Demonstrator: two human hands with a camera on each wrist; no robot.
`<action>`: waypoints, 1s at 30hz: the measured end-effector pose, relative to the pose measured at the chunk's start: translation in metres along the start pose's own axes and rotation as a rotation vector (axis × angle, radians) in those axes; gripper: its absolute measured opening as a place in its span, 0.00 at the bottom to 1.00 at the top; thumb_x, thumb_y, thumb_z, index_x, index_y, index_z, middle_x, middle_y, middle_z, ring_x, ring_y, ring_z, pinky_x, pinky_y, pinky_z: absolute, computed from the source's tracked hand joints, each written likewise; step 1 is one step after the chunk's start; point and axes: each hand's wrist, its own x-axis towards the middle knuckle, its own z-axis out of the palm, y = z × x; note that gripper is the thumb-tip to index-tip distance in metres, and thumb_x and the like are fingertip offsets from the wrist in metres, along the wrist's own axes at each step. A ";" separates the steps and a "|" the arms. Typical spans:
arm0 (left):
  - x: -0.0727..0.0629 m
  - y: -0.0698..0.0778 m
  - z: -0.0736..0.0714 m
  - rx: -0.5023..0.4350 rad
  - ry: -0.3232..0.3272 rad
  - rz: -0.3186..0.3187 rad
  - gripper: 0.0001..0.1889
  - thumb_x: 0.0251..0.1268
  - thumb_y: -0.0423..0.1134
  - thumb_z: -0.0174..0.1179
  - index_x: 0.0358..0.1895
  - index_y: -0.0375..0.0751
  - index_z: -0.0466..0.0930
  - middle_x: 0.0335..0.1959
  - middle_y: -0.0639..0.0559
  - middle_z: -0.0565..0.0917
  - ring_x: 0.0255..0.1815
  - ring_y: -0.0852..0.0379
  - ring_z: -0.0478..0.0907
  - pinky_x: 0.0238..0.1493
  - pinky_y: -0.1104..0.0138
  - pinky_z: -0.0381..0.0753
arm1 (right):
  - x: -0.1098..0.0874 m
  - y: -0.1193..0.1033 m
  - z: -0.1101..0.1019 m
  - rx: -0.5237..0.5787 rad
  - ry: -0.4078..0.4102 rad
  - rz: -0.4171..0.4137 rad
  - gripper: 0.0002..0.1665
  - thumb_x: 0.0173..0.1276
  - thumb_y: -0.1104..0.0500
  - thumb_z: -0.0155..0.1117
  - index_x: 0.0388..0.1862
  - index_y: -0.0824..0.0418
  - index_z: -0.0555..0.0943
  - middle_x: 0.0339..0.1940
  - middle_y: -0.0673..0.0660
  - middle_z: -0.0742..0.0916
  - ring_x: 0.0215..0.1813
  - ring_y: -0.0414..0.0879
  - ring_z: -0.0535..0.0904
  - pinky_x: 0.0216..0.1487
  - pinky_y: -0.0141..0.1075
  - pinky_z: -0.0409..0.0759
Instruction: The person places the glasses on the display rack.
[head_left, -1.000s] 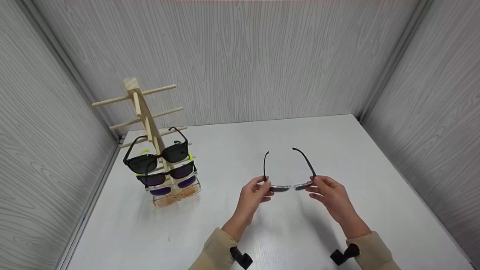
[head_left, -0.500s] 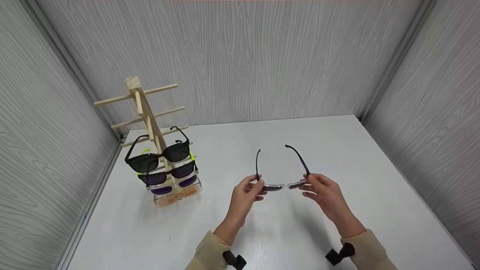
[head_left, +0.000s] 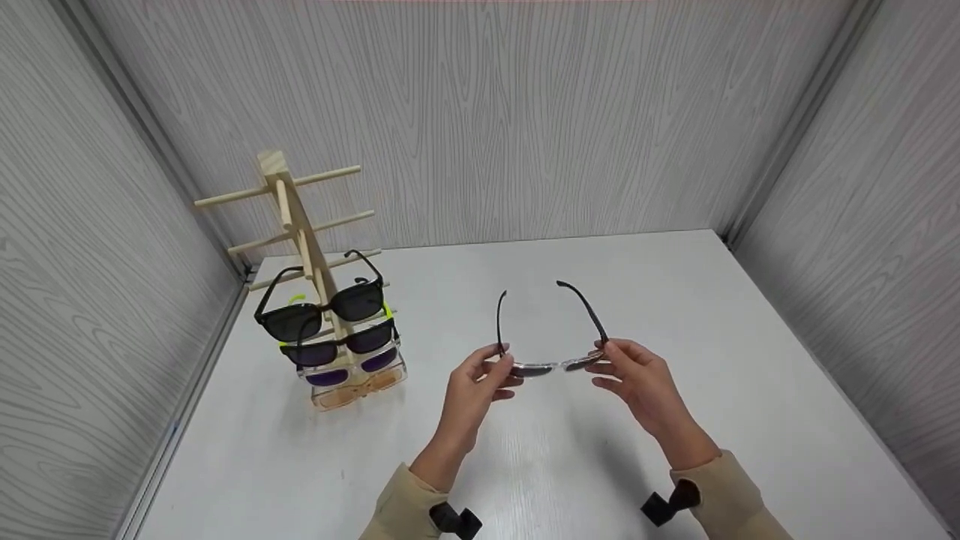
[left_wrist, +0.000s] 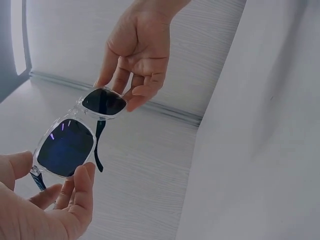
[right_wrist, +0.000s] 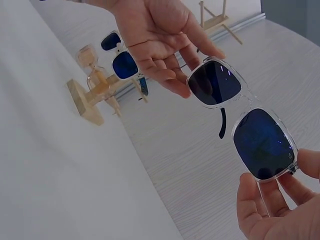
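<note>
Both hands hold one pair of sunglasses [left_wrist: 67,147] above the table, its clear frame and dark lenses facing the person and its black temples unfolded away. With thumb and fingers the left hand [head_left: 471,390] pinches the left hinge corner. The right hand [head_left: 639,381] pinches the opposite corner in the same way. In the right wrist view the lenses [right_wrist: 262,142] look dark blue, and a thumb and fingertips press around each outer end of the frame.
At the left stands a wooden display rack [head_left: 300,217] with bare upper pegs. Black sunglasses [head_left: 322,313], a second dark pair [head_left: 341,346], a clear pair with purple lenses [head_left: 352,369] and an orange pair [head_left: 358,388] hang on it. Wood-grain panels [head_left: 480,120] enclose the white table [head_left: 675,292].
Both hands have moved left and slightly up together, carrying the sunglasses toward the rack. Their grip looks the same. The rack shifts slightly right in view.
</note>
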 end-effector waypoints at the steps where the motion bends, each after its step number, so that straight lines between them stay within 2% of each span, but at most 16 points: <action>1: 0.000 0.001 -0.001 0.001 0.001 0.002 0.19 0.68 0.38 0.55 0.57 0.32 0.72 0.40 0.34 0.79 0.43 0.40 0.80 0.44 0.54 0.80 | 0.000 0.000 0.001 0.000 -0.002 -0.001 0.17 0.66 0.59 0.61 0.48 0.71 0.76 0.39 0.60 0.84 0.48 0.60 0.79 0.46 0.45 0.79; 6: 0.001 -0.001 -0.006 -0.008 0.005 0.004 0.19 0.68 0.38 0.55 0.57 0.32 0.72 0.40 0.34 0.79 0.43 0.40 0.80 0.43 0.55 0.80 | 0.001 -0.002 0.008 -0.001 -0.015 -0.001 0.13 0.66 0.58 0.61 0.44 0.66 0.79 0.39 0.59 0.84 0.47 0.59 0.80 0.46 0.44 0.79; 11: 0.005 -0.010 -0.013 -0.026 0.020 0.001 0.20 0.67 0.40 0.56 0.58 0.34 0.71 0.39 0.38 0.80 0.42 0.43 0.81 0.42 0.58 0.81 | 0.001 -0.005 0.014 0.021 -0.025 -0.010 0.19 0.66 0.59 0.62 0.48 0.72 0.75 0.39 0.60 0.83 0.44 0.56 0.81 0.44 0.43 0.80; 13: 0.005 -0.010 -0.015 -0.020 0.026 0.012 0.21 0.67 0.42 0.56 0.58 0.35 0.71 0.39 0.39 0.80 0.41 0.45 0.82 0.42 0.59 0.81 | 0.002 -0.006 0.018 0.031 -0.034 -0.014 0.20 0.66 0.59 0.61 0.49 0.74 0.74 0.39 0.61 0.83 0.44 0.55 0.81 0.44 0.43 0.80; 19: 0.001 -0.001 -0.020 0.014 0.048 0.059 0.22 0.65 0.45 0.58 0.58 0.35 0.72 0.39 0.39 0.80 0.40 0.46 0.82 0.41 0.60 0.81 | 0.004 -0.010 0.028 0.047 -0.064 -0.034 0.16 0.67 0.61 0.60 0.47 0.73 0.76 0.39 0.61 0.83 0.42 0.54 0.82 0.43 0.42 0.80; 25: -0.004 0.008 -0.025 0.036 0.061 0.113 0.22 0.66 0.43 0.57 0.58 0.34 0.72 0.39 0.39 0.79 0.40 0.46 0.82 0.40 0.60 0.81 | 0.008 -0.013 0.037 0.051 -0.104 -0.050 0.14 0.67 0.61 0.59 0.46 0.70 0.78 0.40 0.61 0.83 0.44 0.57 0.81 0.44 0.43 0.80; 30: -0.007 0.016 -0.029 0.037 0.076 0.141 0.21 0.66 0.43 0.57 0.58 0.34 0.72 0.38 0.39 0.79 0.40 0.46 0.82 0.39 0.59 0.82 | 0.011 -0.018 0.046 0.056 -0.131 -0.059 0.10 0.68 0.62 0.58 0.44 0.67 0.79 0.39 0.61 0.83 0.42 0.53 0.82 0.43 0.41 0.80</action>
